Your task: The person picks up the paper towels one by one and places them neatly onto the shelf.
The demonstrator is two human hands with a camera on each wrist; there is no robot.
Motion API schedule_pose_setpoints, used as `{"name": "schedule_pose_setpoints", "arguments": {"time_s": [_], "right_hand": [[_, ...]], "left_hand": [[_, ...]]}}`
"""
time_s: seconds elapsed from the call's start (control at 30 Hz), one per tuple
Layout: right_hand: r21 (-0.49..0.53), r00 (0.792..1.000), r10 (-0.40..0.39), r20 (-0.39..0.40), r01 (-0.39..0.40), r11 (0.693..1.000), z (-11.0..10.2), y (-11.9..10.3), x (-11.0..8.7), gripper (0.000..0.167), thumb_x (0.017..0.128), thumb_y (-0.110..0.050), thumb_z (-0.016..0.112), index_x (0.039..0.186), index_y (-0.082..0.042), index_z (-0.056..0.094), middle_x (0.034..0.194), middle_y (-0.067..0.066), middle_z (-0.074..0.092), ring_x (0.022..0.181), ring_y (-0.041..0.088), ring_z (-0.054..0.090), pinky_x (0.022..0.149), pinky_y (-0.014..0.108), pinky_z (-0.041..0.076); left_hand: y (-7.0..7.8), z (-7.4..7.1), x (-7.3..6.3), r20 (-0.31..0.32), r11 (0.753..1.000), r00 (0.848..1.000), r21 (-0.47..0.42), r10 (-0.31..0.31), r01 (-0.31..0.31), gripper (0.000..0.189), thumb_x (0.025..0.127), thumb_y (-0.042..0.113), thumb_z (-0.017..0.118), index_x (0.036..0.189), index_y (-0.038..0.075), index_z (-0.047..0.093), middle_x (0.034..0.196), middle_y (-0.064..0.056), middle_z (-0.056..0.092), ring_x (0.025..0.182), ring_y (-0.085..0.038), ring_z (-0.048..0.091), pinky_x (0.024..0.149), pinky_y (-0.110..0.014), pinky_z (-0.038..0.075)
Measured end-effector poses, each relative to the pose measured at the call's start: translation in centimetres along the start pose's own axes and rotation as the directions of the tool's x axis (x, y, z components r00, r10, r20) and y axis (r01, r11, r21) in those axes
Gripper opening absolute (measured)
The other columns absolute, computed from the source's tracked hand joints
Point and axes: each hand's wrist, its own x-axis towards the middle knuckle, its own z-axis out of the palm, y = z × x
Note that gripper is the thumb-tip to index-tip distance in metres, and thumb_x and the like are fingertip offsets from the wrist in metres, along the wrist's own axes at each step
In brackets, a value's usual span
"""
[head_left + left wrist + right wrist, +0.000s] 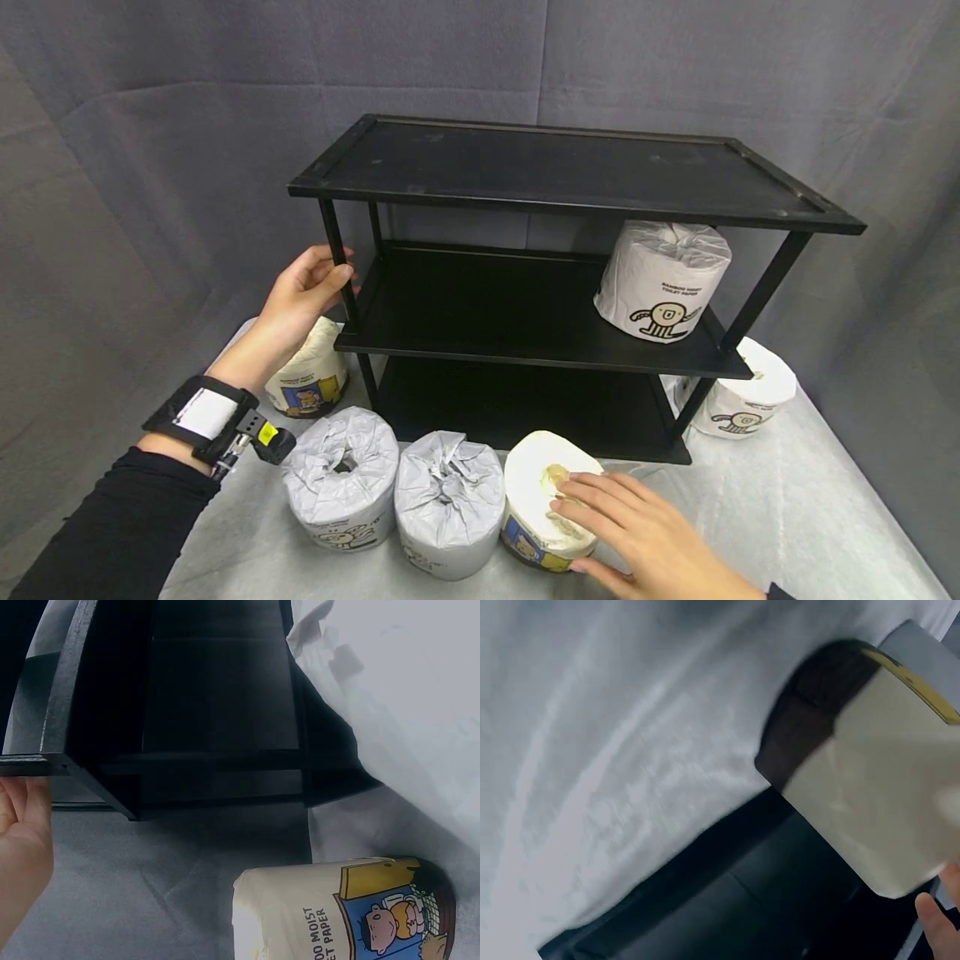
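Note:
My left hand (300,296) grips the left front post (330,229) of a black three-tier shelf (555,171), thumb in front and fingers behind. Over a cream toilet paper roll (534,479) lies my right hand (645,537), fingers extended across its top and thumb by its near side. Fingertips (934,919) show at the roll's edge in the right wrist view. Beside that roll stand two white-wrapped toilet paper rolls, the middle one (450,508) and the left one (341,479). Another white roll (660,279) sits tilted on the middle tier, at its right end.
Left of the shelf, behind my left forearm, stands a cream roll (309,375) with a blue-and-yellow picture. A white roll (750,392) is on the table at the shelf's right side. Grey cloth (465,50) hangs behind; pale cloth (817,492) covers the table.

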Motion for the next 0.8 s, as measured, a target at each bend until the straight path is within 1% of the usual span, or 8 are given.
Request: {"name": "schedule_pose_setpoints", "arguments": {"time_s": [0.1, 0.27, 0.37, 0.43, 0.5, 0.63, 0.73, 0.8], "right_hand": [[0.007, 1.000, 0.004, -0.007, -0.004, 1.000, 0.8, 0.0, -0.3, 0.053, 0.092, -0.046, 0.067, 0.134, -0.016, 0.058, 0.135, 0.003, 0.058, 0.124, 0.020, 0.052, 0.116, 0.025, 0.020], [-0.017, 0.999, -0.008, -0.036, 0.008, 1.000, 1.8, -0.1, -0.5, 0.050, 0.097, -0.049, 0.057, 0.131, -0.012, 0.059, 0.133, 0.006, 0.058, 0.123, 0.023, 0.052, 0.115, 0.028, 0.022], [-0.047, 0.999, 0.000, -0.046, -0.002, 0.999, 2.3, -0.3, -0.5, 0.054, 0.096, -0.052, 0.058, 0.132, -0.011, 0.058, 0.134, 0.006, 0.057, 0.125, 0.023, 0.050, 0.115, 0.030, 0.021], [-0.067, 0.999, 0.007, -0.037, -0.010, 0.998, 2.6, -0.4, -0.6, 0.059, 0.093, -0.053, 0.062, 0.134, -0.011, 0.056, 0.136, 0.006, 0.056, 0.127, 0.024, 0.049, 0.115, 0.031, 0.019], [-0.079, 1.000, 0.019, -0.022, -0.021, 0.997, 2.9, -0.5, -0.6, 0.066, 0.088, -0.052, 0.070, 0.136, -0.011, 0.054, 0.138, 0.006, 0.054, 0.128, 0.023, 0.047, 0.115, 0.031, 0.016], [-0.057, 0.999, 0.044, -0.022, -0.046, 0.997, 3.1, -0.7, -0.7, 0.078, 0.075, -0.043, 0.086, 0.138, -0.011, 0.053, 0.140, 0.007, 0.053, 0.129, 0.024, 0.047, 0.117, 0.032, 0.014], [-0.039, 0.997, 0.060, -0.039, -0.061, 0.997, 3.3, -0.9, -0.8, 0.078, 0.074, -0.037, 0.089, 0.138, -0.011, 0.054, 0.139, 0.006, 0.054, 0.128, 0.024, 0.049, 0.116, 0.032, 0.015], [-0.041, 0.997, 0.057, -0.059, -0.060, 0.997, 3.3, -0.9, -0.8, 0.072, 0.077, -0.037, 0.086, 0.137, -0.011, 0.055, 0.136, 0.006, 0.056, 0.126, 0.024, 0.051, 0.115, 0.033, 0.018]], "left_hand": [[0.1, 0.0, 0.0, 0.002, 1.000, 1.000, 0.012, -0.004, 0.004, 0.018, 0.102, 0.012, 0.056, 0.120, 0.015, 0.055, 0.102, 0.004, 0.062, 0.095, -0.017, 0.061, 0.091, -0.021, 0.048], [0.1, 0.0, 0.0, 0.002, 1.000, 1.000, 0.009, -0.005, 0.005, 0.018, 0.102, 0.012, 0.055, 0.120, 0.014, 0.055, 0.102, 0.004, 0.061, 0.095, -0.016, 0.061, 0.091, -0.021, 0.049], [0.1, 0.1, 0.0, -0.001, 1.000, 1.000, 0.000, -0.006, 0.006, 0.018, 0.102, 0.012, 0.055, 0.120, 0.014, 0.055, 0.102, 0.002, 0.061, 0.095, -0.016, 0.061, 0.091, -0.021, 0.049], [0.1, 0.1, 0.0, -0.001, 1.000, 1.000, -0.001, -0.009, 0.009, 0.017, 0.102, 0.012, 0.055, 0.120, 0.014, 0.055, 0.102, 0.001, 0.061, 0.095, -0.016, 0.061, 0.091, -0.021, 0.049], [0.1, 0.1, 0.0, -0.001, 1.000, 1.000, 0.000, -0.012, 0.012, 0.017, 0.102, 0.013, 0.055, 0.120, 0.014, 0.055, 0.103, 0.001, 0.061, 0.097, -0.017, 0.061, 0.092, -0.021, 0.048], [0.1, 0.1, 0.0, -0.001, 1.000, 1.000, -0.001, -0.016, 0.016, 0.017, 0.102, 0.013, 0.055, 0.119, 0.015, 0.055, 0.103, 0.003, 0.061, 0.098, -0.018, 0.061, 0.092, -0.021, 0.048], [0.0, 0.0, 0.0, -0.003, 1.000, 1.000, -0.009, -0.016, 0.016, 0.017, 0.102, 0.012, 0.055, 0.119, 0.015, 0.055, 0.103, 0.003, 0.061, 0.097, -0.017, 0.061, 0.092, -0.021, 0.048], [0.0, 0.0, 0.0, -0.003, 1.000, 1.000, -0.011, -0.013, 0.013, 0.017, 0.102, 0.012, 0.056, 0.119, 0.014, 0.055, 0.103, 0.002, 0.061, 0.097, -0.017, 0.061, 0.092, -0.021, 0.048]]}}
